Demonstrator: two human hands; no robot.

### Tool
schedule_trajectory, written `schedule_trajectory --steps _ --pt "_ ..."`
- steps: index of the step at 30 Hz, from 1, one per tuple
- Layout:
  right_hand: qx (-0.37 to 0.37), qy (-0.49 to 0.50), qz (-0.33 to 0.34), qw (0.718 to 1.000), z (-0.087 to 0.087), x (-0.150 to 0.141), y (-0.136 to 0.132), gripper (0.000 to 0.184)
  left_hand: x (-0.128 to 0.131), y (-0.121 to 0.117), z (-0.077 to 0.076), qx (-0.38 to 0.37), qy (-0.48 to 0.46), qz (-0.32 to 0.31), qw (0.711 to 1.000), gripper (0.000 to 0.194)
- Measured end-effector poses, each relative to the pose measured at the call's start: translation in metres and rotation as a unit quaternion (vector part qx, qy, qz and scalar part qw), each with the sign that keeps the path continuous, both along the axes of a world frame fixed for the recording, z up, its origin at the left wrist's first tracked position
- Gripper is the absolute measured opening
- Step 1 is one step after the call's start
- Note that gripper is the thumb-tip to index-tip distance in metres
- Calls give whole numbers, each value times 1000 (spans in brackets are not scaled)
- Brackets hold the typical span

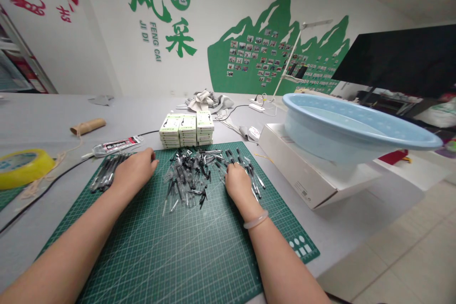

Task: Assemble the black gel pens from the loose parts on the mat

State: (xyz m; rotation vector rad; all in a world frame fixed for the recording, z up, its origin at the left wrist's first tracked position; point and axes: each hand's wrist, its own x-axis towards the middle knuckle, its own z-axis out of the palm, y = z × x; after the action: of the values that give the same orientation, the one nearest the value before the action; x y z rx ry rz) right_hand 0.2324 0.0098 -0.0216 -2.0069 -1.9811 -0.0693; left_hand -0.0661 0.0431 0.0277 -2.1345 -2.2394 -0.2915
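Note:
A loose heap of black and clear pen parts lies on the green cutting mat. My left hand is curled between this heap and a row of assembled-looking pens; whatever its fingers hold is hidden. To the right of the heap, my right hand has its fingers drawn together, and what they grip cannot be made out. More black-capped pens lie scattered just beyond and beside that hand. Stacked small white-and-green boxes stand at the mat's far edge.
On the right, a blue basin rests on a white carton. Yellow tape, a glue tube and a brown cardboard roll are at left. Behind the boxes lie crumpled cloth and a power strip.

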Motion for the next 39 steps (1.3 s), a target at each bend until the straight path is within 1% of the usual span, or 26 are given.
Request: schedule_trajectory --steps 3,6,9,12,16,21,23,28,31,33,35,37,39 --pt "-6 -5 -13 1000 -2 -3 1 17 14 -8 2 0 -9 -35 999 31" --pt "-7 5 -29 1000 0 -3 1 17 18 -8 1 -15 -28 -56 998 30" --pt "-1 51 -47 998 7 -4 -1 14 12 1 -5 -25 -32 -52 998 28" --pt "5 122 -51 991 14 -7 -4 9 7 15 -15 -43 -31 -48 997 26" --pt "9 221 -17 975 14 -12 -5 9 11 31 -23 -69 -55 -42 995 24" --pt "26 306 42 951 7 -15 -2 25 22 43 -25 -77 -67 -28 994 23" --pt "24 323 58 944 6 -16 -2 27 26 48 -25 -79 -69 -19 994 23" --pt "22 337 81 938 7 -19 -5 20 34 60 -27 -83 -69 11 994 26" --pt "20 358 83 930 9 -20 -6 13 36 65 -27 -93 -64 13 994 25" --pt "15 386 85 918 9 -20 -6 10 37 68 -25 -103 -62 6 993 24" --pt "4 430 90 898 10 -20 -5 9 37 69 -20 -111 -60 0 992 20" --pt "-24 493 101 864 10 -21 -4 9 37 68 -11 -143 -69 -9 987 15" --pt "-71 567 117 812 11 -22 -4 12 34 63 1 -198 -93 -23 975 19"
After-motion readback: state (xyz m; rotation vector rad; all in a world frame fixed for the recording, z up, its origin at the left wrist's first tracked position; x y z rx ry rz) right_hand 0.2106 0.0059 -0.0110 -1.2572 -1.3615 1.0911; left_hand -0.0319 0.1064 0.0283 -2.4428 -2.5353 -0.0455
